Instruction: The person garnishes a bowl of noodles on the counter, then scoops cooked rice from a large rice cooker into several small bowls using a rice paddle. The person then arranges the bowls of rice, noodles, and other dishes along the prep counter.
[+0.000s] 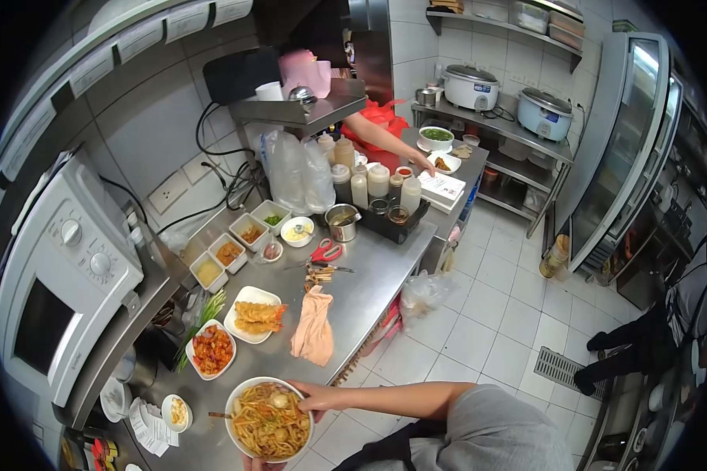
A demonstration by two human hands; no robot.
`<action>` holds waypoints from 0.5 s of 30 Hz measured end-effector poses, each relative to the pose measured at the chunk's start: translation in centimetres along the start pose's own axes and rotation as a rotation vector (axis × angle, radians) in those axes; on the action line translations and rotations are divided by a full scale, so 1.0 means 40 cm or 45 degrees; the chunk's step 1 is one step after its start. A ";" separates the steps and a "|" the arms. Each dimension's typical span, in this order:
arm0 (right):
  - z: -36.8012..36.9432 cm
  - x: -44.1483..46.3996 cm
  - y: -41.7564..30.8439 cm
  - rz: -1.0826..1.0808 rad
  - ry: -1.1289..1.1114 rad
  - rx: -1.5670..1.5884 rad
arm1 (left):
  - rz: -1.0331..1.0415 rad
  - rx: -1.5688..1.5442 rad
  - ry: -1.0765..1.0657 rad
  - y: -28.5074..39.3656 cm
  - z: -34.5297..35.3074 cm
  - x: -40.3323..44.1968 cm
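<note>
As a wide white bowl (310,432) of noodles (269,428) sat between our hands at the near edge of the steel desk (369,282), our right grip (316,398) was clamped on its rim, thumb uppermost, while our left grip (258,464) met its lower side; how firmly the left was closed, we could not tell. In our judgement, the hold called for a level bowl and even pressure from both sides, for the noodles lay close to the rim and any tilt might have spilled them. The thumb was best kept on the rim, out of the food, and the left fingers well beneath for support. We also needed to mind the brown stick-like piece jutting over the left rim, and to stay clear of the small bowl (166,406) and printed papers (151,426) beside it. Most of our left hand was cut off by the lower frame, and the bowl hid its own base, so we could not tell whether it rested on the metal or was raised. What lay under the noodles was out of sight. Across the desk, a co-worker's hand (427,166) reached in near a white box (441,188), the body largely screened by a shelf (322,111).
</note>
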State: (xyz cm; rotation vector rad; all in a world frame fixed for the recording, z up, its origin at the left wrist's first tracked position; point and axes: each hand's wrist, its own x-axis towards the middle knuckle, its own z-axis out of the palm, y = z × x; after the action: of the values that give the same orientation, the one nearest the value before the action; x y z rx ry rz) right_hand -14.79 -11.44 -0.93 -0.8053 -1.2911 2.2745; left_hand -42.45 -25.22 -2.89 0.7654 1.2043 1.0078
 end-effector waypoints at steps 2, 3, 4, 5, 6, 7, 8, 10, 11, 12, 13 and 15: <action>-0.043 -0.080 0.008 0.009 0.028 0.052 | 0.058 0.089 0.033 0.035 0.120 -0.023; -0.063 -0.134 0.006 0.008 0.069 0.072 | 0.013 0.111 0.004 0.045 0.170 -0.024; -0.086 -0.188 0.002 0.009 0.112 0.090 | 0.038 0.168 -0.003 0.042 0.219 -0.014; -0.112 -0.243 -0.002 -0.016 0.187 0.096 | 0.061 0.223 -0.010 0.034 0.269 -0.002; -0.142 -0.300 -0.006 -0.037 0.263 0.100 | 0.083 0.274 -0.017 0.021 0.315 0.014; -0.181 -0.358 -0.007 -0.054 0.338 0.102 | 0.054 0.259 -0.053 -0.022 0.343 0.048; -0.228 -0.411 0.002 -0.066 0.422 0.103 | 0.033 0.267 -0.111 -0.043 0.402 0.071; -0.325 -0.524 0.022 -0.084 0.588 0.111 | -0.020 0.282 -0.224 -0.058 0.565 0.111; -0.372 -0.592 0.015 -0.110 0.668 0.079 | -0.039 0.290 -0.280 -0.053 0.661 0.137; -0.414 -0.659 0.000 -0.142 0.744 0.050 | -0.056 0.304 -0.334 -0.043 0.755 0.168; -0.451 -0.723 -0.010 -0.174 0.815 0.028 | -0.078 0.322 -0.383 -0.034 0.838 0.195; -0.525 -0.851 -0.034 -0.158 0.957 0.080 | -0.138 0.383 -0.525 -0.038 0.970 0.243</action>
State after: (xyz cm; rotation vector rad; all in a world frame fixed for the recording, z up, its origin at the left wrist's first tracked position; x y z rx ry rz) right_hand 24.70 -17.61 1.36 -1.3363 -0.8735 1.6381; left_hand -3.78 -15.45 0.43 1.0730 1.0315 0.5471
